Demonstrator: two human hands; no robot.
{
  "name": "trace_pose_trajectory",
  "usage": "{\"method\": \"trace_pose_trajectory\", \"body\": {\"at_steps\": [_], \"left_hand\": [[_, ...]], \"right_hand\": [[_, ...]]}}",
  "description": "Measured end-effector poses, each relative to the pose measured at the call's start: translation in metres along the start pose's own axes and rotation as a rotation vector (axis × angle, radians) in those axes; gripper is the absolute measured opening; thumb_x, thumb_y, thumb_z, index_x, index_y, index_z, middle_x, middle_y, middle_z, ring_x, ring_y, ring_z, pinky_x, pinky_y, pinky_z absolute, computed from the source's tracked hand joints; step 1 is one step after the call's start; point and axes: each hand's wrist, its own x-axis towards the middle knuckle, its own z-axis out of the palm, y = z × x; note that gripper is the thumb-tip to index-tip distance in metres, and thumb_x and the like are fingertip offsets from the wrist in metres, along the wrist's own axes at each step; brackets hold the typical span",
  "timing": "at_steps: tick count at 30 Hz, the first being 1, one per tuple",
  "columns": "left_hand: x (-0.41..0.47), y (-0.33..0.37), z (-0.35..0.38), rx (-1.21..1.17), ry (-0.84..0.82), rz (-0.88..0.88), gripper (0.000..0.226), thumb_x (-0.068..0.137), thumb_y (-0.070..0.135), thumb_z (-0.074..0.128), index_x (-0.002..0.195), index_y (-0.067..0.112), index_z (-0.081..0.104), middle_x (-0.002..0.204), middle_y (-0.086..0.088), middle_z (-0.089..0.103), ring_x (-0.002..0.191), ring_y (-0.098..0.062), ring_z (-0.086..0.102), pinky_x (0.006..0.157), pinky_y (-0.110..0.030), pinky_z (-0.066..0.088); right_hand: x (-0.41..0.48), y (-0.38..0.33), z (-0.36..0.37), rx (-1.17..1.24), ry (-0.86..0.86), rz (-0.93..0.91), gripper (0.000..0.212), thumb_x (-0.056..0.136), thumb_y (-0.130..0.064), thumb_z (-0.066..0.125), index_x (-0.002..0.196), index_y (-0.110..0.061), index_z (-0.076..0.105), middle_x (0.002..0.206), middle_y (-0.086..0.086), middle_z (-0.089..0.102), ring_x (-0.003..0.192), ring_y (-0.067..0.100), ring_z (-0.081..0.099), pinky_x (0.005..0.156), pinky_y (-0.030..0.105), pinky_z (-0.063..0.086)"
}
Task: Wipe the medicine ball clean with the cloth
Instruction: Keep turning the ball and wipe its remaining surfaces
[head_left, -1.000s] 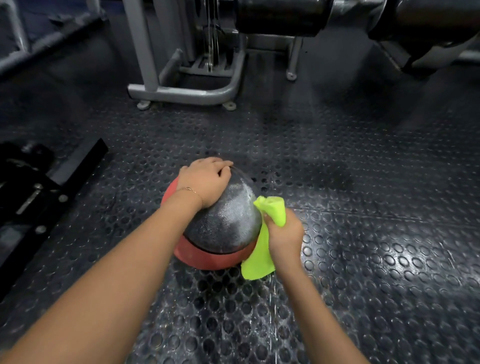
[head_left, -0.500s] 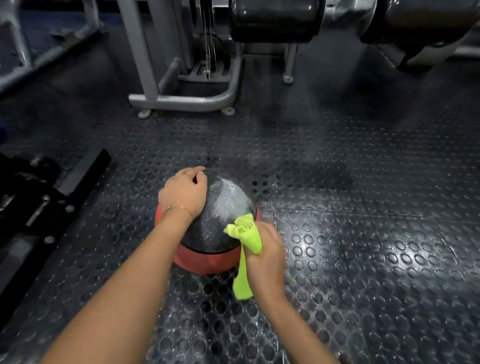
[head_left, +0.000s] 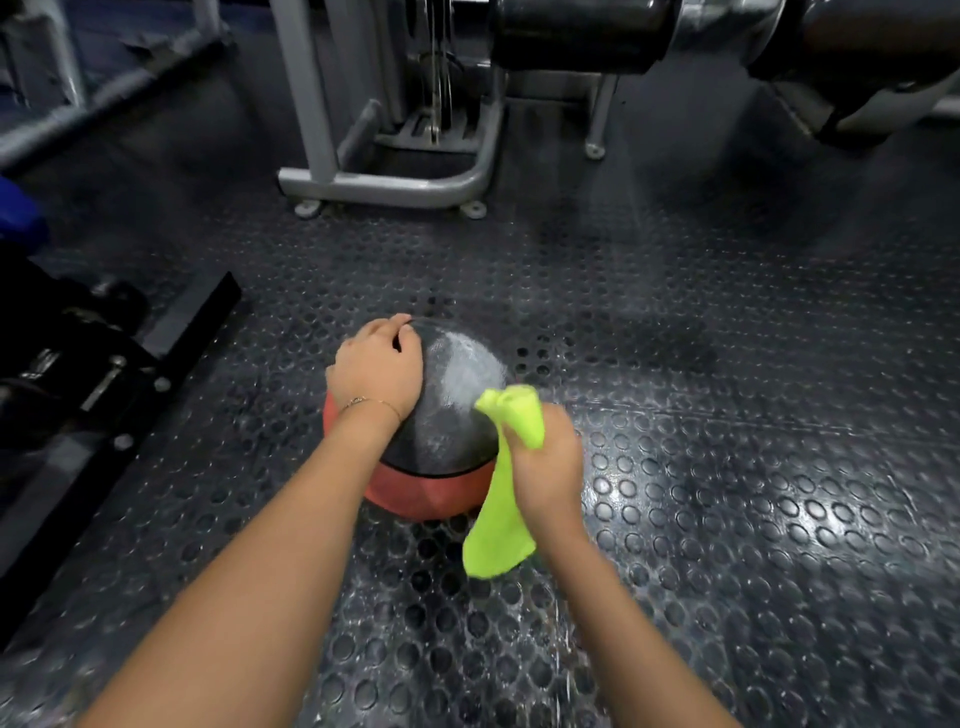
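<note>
The ball (head_left: 449, 415) sits on the studded rubber floor (head_left: 753, 493), low in the middle of the view and between the person's two forearms. Its upper part is black with a pale, whitish sheen across the top; its lower part is red.

The left hand (head_left: 376, 366) lies on the ball's upper left side, palm down. Its fingers (head_left: 400, 325) curve over the far top of the ball and hold it. A thin bracelet (head_left: 371, 402) circles that wrist.

The right hand (head_left: 545, 467) is just beside the ball's right flank, its fingers closed tight round the cloth (head_left: 501, 525). The cloth is bright yellow-green. A bunched end sticks up out of the fist and touches the ball's black surface on the right, just below the pale patch. The rest hangs from the bottom of the fist, in front of the red part. Whether its lower edge reaches the floor cannot be told.

Farther back a grey machine frame (head_left: 395, 182) stands on small round feet, with black padded rollers (head_left: 582, 31) above it at the top edge. Dark equipment (head_left: 104, 374) with bolts lies at the left, well apart from the ball.
</note>
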Motion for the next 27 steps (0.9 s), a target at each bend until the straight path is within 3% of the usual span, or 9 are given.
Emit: {"method": "trace_pose_trajectory", "body": {"at_steps": [3, 7, 9, 14, 18, 20, 24, 27], "left_hand": [[-0.004, 0.007, 0.003, 0.018, 0.017, -0.047, 0.041, 0.095, 0.035, 0.030, 0.128, 0.034, 0.054, 0.140, 0.009, 0.048, 0.127, -0.024, 0.044, 0.107, -0.044, 0.034], [-0.002, 0.012, 0.005, 0.030, 0.032, -0.054, 0.041, 0.095, 0.033, 0.031, 0.129, 0.033, 0.054, 0.141, 0.006, 0.047, 0.127, -0.026, 0.044, 0.106, -0.043, 0.035], [0.000, 0.011, 0.005, 0.039, 0.029, -0.034, 0.040, 0.095, 0.033, 0.031, 0.129, 0.033, 0.054, 0.142, 0.006, 0.047, 0.127, -0.026, 0.044, 0.105, -0.043, 0.036], [-0.006, 0.015, 0.010, 0.079, 0.030, -0.004, 0.040, 0.096, 0.035, 0.031, 0.131, 0.033, 0.051, 0.143, 0.005, 0.045, 0.129, -0.025, 0.041, 0.106, -0.042, 0.032], [-0.002, 0.015, 0.008, 0.081, 0.001, 0.044, 0.039, 0.095, 0.035, 0.033, 0.129, 0.035, 0.053, 0.142, 0.008, 0.046, 0.129, -0.024, 0.042, 0.106, -0.041, 0.033], [0.000, 0.014, 0.005, 0.073, -0.028, 0.091, 0.038, 0.096, 0.035, 0.033, 0.128, 0.036, 0.054, 0.141, 0.010, 0.047, 0.130, -0.021, 0.042, 0.105, -0.038, 0.034], [-0.003, 0.012, 0.003, 0.080, -0.058, 0.148, 0.038, 0.096, 0.036, 0.034, 0.128, 0.036, 0.055, 0.140, 0.012, 0.048, 0.130, -0.019, 0.042, 0.106, -0.037, 0.035], [-0.008, 0.014, 0.003, 0.097, -0.062, 0.177, 0.038, 0.096, 0.034, 0.034, 0.128, 0.037, 0.054, 0.140, 0.013, 0.047, 0.130, -0.017, 0.041, 0.106, -0.036, 0.035]], "right_hand": [[0.030, 0.001, 0.002, -0.098, 0.076, 0.107, 0.010, 0.085, -0.015, 0.060, 0.087, -0.007, 0.066, 0.093, 0.014, 0.063, 0.087, 0.032, 0.059, 0.070, 0.033, 0.040], [-0.014, -0.004, 0.007, -0.215, 0.023, -0.205, 0.024, 0.079, -0.004, 0.057, 0.099, -0.013, 0.065, 0.101, 0.001, 0.059, 0.092, 0.019, 0.051, 0.078, 0.030, 0.040], [-0.020, -0.005, 0.004, -0.200, -0.009, -0.283, 0.019, 0.080, -0.007, 0.059, 0.097, -0.014, 0.065, 0.098, -0.001, 0.058, 0.089, 0.014, 0.049, 0.075, 0.026, 0.038], [0.043, -0.002, -0.004, -0.153, 0.060, 0.033, 0.009, 0.086, -0.016, 0.059, 0.084, -0.008, 0.062, 0.088, 0.011, 0.057, 0.076, 0.022, 0.049, 0.061, 0.027, 0.025], [0.000, -0.004, -0.002, -0.193, -0.040, -0.220, 0.007, 0.080, -0.007, 0.056, 0.083, -0.012, 0.060, 0.087, 0.003, 0.053, 0.081, 0.020, 0.049, 0.070, 0.033, 0.039], [-0.013, -0.006, -0.008, -0.223, -0.105, -0.351, 0.007, 0.080, -0.009, 0.056, 0.085, -0.012, 0.060, 0.089, 0.002, 0.053, 0.083, 0.018, 0.048, 0.070, 0.030, 0.038], [0.035, -0.003, -0.012, -0.157, -0.032, -0.111, 0.011, 0.085, -0.016, 0.061, 0.084, -0.005, 0.063, 0.088, 0.008, 0.055, 0.069, 0.014, 0.047, 0.061, 0.024, 0.026], [0.039, 0.000, -0.012, -0.181, 0.023, -0.008, 0.010, 0.085, -0.015, 0.060, 0.084, -0.006, 0.062, 0.091, 0.011, 0.056, 0.075, 0.021, 0.051, 0.062, 0.026, 0.029]]}}
